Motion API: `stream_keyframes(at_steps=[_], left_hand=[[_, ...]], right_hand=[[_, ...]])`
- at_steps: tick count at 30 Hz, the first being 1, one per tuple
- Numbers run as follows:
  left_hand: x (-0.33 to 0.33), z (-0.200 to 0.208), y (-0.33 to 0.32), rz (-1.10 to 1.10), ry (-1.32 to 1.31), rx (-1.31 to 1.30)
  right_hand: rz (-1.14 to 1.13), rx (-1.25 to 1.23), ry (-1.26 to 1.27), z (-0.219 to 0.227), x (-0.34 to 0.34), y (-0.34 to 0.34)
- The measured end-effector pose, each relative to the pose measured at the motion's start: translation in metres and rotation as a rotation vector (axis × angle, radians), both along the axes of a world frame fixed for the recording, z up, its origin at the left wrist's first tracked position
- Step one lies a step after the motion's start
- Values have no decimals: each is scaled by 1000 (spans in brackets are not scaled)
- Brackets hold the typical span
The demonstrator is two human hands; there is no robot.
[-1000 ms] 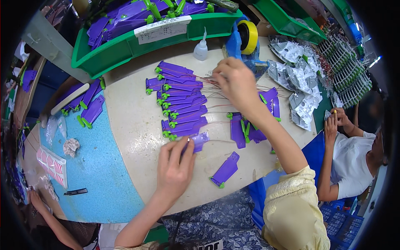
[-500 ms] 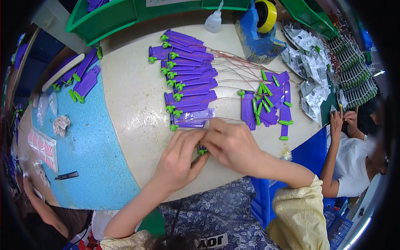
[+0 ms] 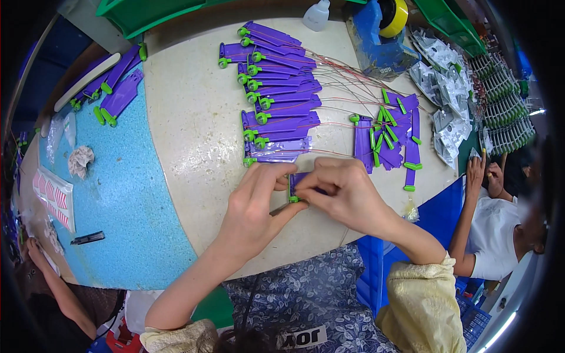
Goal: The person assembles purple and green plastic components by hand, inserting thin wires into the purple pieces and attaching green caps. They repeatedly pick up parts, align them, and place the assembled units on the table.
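Between my two hands is a small purple plastic part with a green end (image 3: 293,199), largely hidden by the fingers. My left hand (image 3: 252,203) pinches its left side with thumb and fingers. From the right, my right hand (image 3: 348,191) grips the same part with closed fingertips. Just beyond the hands lies a column of flat purple plastic parts (image 3: 288,120) with round green ends, overlapping one another. Thin reddish wires (image 3: 347,74) trail from them to the right. Right of the column, a pile of purple parts (image 3: 391,154) is topped with loose green pieces (image 3: 378,140).
A blue tape dispenser (image 3: 376,50) and a white squeeze bottle (image 3: 316,16) stand at the back. Grey-white moulded parts (image 3: 450,117) are heaped at right, near a co-worker's hands (image 3: 475,176). The blue mat (image 3: 141,235) holds purple parts, crumpled tissue (image 3: 80,160) and a black pen-like object (image 3: 87,237).
The view has shifted, so the table's things sit slightly higher and mostly farther right. My hands have parted a little, showing more of the purple part between them.
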State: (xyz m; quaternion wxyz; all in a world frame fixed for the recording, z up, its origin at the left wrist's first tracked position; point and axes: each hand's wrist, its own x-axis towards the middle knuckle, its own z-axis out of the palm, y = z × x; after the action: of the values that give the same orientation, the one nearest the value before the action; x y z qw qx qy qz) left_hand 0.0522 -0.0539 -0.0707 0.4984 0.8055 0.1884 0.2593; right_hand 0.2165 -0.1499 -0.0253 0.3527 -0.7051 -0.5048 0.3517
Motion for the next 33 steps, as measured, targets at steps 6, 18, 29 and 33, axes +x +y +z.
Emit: stream_keyframes(at_steps=[6, 18, 29, 33], left_hand=[[4, 2, 1, 27, 2, 57], [3, 5, 10, -44, 43, 564], [15, 9, 20, -240, 3, 512], [19, 8, 20, -257, -14, 490]], right_hand=[[171, 172, -207, -4, -2, -14], [-315, -223, -105, 5, 14, 3], [-780, 469, -411, 51, 154, 18], [-732, 186, 216, 50, 196, 37]])
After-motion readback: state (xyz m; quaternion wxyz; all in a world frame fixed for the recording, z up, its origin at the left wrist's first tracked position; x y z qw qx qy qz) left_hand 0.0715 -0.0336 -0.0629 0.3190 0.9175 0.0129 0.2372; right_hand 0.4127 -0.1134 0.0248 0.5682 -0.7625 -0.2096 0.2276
